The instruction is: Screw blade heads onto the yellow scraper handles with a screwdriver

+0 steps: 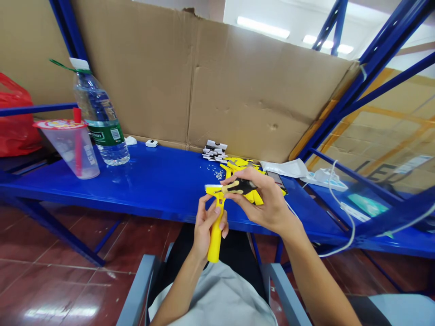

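My left hand (206,222) is wrapped round the handle of a yellow scraper (215,242), held upright over my lap with its wide head at the top. In my right hand (263,199) is a stubby screwdriver (239,186) with a black and beige handle. Its tip points left and meets the scraper head; whether it sits in a screw is too small to tell. Behind my right hand lies a heap of yellow scraper parts (254,197), partly hidden by that hand. Small screws (218,175) are scattered on the blue table just beyond the scraper.
On the blue table (152,181) a stack of blades (215,151) stands by the cardboard wall (238,90). A water bottle (107,131) and a plastic cup (76,151) stand at the left. White packaging (285,168) and a cable (351,226) lie at the right.
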A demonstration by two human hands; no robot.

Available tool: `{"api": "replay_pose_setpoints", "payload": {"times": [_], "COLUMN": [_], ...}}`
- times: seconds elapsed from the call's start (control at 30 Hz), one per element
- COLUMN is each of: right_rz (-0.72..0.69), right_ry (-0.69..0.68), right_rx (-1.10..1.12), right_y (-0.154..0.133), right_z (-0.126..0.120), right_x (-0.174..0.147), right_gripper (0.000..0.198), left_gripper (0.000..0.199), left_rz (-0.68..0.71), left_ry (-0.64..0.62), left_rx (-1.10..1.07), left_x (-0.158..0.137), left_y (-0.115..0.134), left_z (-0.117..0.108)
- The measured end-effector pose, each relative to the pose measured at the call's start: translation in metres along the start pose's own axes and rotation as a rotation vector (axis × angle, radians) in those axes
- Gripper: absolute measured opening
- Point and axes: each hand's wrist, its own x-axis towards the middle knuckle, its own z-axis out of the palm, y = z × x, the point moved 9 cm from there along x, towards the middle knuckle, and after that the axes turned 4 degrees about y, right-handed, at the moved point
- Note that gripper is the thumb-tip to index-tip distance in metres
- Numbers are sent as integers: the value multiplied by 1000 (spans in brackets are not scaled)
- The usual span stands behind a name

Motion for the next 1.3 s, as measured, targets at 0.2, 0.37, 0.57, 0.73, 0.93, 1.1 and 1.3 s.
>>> {"api": "replay_pose_setpoints", "payload": {"times": [0.2,0.37,0.57,0.73,0.93,1.1,1.3], "right_rz": [129,95,86,209,459,804,929], "right_ry": [151,127,221,581,711,459,191], "right_rx": [-84,-153,-64,93,214,189,407], "right_y": [25,21,12,22,60,88,86], "right_z": [-6,-8,-18,-63,-99,-80,-46], "right_x": [-11,-14,-12,-25,-64,-94,-89], "right_gripper": [65,60,60,67,40,38,46], "left_gripper": [42,41,46,42,43,39,47], "left_rz": [-8,-24,-15,69,120,64,26], "left_ry": [27,0,-18,-28,-52,-67,-53], "left_rx": [-6,5,58,150,195,237,283], "left_x": [-1,-2,-3,-6,-12,-17,-19], "left_y": [-1,-3,-3,14,31,27,10], "left_z": [-2,4,5,6,16,28,34]}}
